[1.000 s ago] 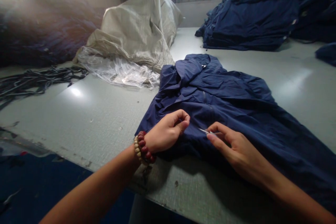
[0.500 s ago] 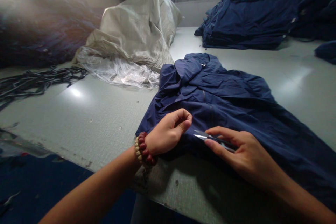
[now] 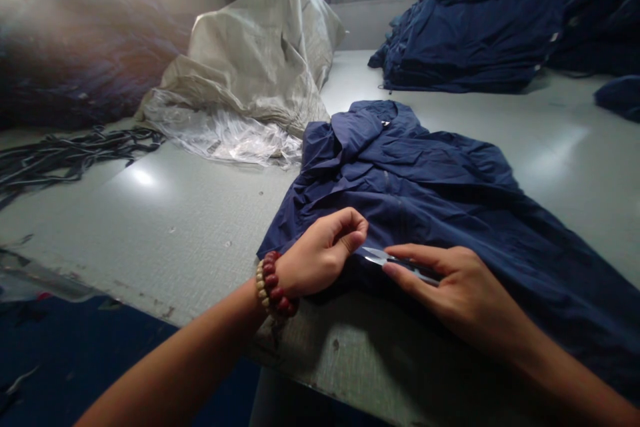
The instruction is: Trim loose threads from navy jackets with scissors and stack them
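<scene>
The left hand [image 3: 323, 253] pinches a fold of the navy jacket [image 3: 440, 193], while the right hand [image 3: 450, 287] holds snips [image 3: 395, 261] just beside it.

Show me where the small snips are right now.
In the head view, the small metal snips sit lower right of centre, held in the right hand with their blades pointing toward the left hand, just over the navy jacket.
</scene>
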Demonstrator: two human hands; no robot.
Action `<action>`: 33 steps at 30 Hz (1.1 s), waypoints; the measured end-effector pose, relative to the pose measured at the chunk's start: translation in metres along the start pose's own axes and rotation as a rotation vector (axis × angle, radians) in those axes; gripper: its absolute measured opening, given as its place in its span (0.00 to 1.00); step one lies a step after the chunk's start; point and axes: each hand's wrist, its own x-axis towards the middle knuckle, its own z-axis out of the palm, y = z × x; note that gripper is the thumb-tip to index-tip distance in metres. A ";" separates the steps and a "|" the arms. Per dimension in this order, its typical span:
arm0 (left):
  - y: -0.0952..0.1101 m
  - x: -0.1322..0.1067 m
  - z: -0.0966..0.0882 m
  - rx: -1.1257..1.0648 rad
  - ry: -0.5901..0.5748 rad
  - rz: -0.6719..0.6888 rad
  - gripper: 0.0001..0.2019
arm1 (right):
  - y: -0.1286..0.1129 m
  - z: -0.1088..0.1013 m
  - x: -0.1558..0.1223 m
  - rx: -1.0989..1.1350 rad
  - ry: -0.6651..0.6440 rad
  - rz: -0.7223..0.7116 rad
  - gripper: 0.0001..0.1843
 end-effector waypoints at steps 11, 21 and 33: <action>-0.003 0.000 -0.001 0.186 -0.009 0.056 0.06 | 0.000 0.006 0.000 -0.050 0.090 0.002 0.26; -0.011 0.003 -0.003 -0.034 0.027 -0.042 0.09 | 0.015 -0.015 0.008 -0.064 0.474 0.074 0.26; 0.001 0.001 0.009 -0.068 0.149 0.096 0.16 | 0.008 0.005 0.004 0.598 0.154 0.024 0.31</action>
